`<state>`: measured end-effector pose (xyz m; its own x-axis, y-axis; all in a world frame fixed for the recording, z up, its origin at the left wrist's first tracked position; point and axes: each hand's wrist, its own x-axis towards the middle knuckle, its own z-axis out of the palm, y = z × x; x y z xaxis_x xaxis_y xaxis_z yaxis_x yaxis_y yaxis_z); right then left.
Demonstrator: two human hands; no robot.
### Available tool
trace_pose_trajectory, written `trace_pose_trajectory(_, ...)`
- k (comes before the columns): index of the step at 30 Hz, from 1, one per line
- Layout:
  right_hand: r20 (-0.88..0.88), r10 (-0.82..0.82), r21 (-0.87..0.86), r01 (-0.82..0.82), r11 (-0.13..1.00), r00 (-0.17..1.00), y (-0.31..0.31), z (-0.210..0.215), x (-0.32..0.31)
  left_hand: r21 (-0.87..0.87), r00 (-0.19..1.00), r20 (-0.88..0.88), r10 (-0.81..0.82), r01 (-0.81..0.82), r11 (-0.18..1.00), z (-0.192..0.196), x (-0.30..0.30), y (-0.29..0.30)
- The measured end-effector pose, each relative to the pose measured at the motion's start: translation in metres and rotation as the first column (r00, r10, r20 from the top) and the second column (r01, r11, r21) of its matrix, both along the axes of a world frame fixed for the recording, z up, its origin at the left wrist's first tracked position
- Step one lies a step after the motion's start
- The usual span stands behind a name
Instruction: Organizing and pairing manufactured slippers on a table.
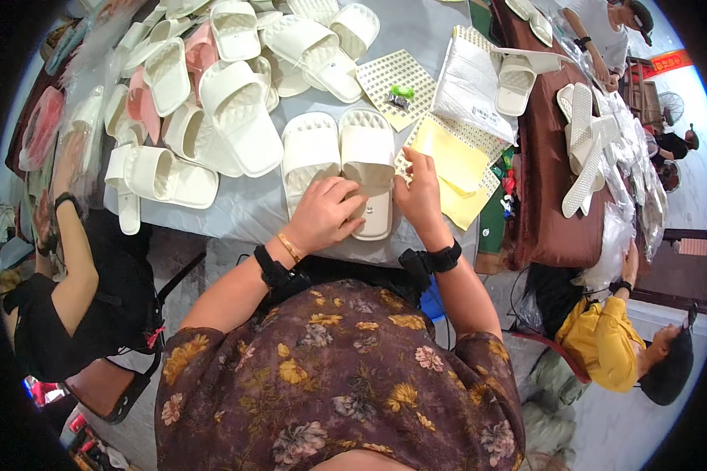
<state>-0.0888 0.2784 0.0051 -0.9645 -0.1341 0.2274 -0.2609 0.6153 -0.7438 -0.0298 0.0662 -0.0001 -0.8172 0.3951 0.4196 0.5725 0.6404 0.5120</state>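
Two off-white slide slippers lie side by side on the table in front of me, soles down: a left slipper (310,149) and a right slipper (368,157) with a small printed mark on its insole. My left hand (322,213) rests over the heel of the left slipper, its loosely bent fingers reaching across to the right one's insole; it hides much of that heel. Beside the right slipper's outer edge is my right hand (421,192), thumb and forefinger apart, with nothing visible between them. A yellow paper sheet (448,161) lies just beyond that hand.
A heap of loose white slippers (239,118), with some pink ones, covers the left. Sticker sheets (404,71) and a white plastic package (471,82) lie to the right. More slippers (581,141) sit on brown material. Co-workers sit at left (71,290) and right (605,345).
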Motion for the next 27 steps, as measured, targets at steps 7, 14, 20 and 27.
trace_pose_trajectory(7,-0.061,0.238,0.139,-0.228,0.964,0.969,0.003,0.01,0.039,-0.026,0.999,0.038,0.028,-0.027,0.999,-0.005,0.0,0.004)
trace_pose_trajectory(14,-0.119,0.274,0.245,-0.239,0.94,0.955,-0.009,0.007,0.047,-0.033,0.998,0.042,0.041,-0.039,0.999,-0.006,0.001,0.005)
trace_pose_trajectory(20,-0.069,0.294,0.367,-0.249,0.896,0.953,-0.013,0.015,0.045,-0.048,0.999,0.019,0.029,-0.028,0.998,-0.006,0.001,0.006)
trace_pose_trajectory(27,0.065,0.296,0.345,-0.299,0.889,0.953,-0.016,0.012,0.039,-0.039,0.999,0.033,0.034,-0.033,0.999,-0.004,0.0,0.005)
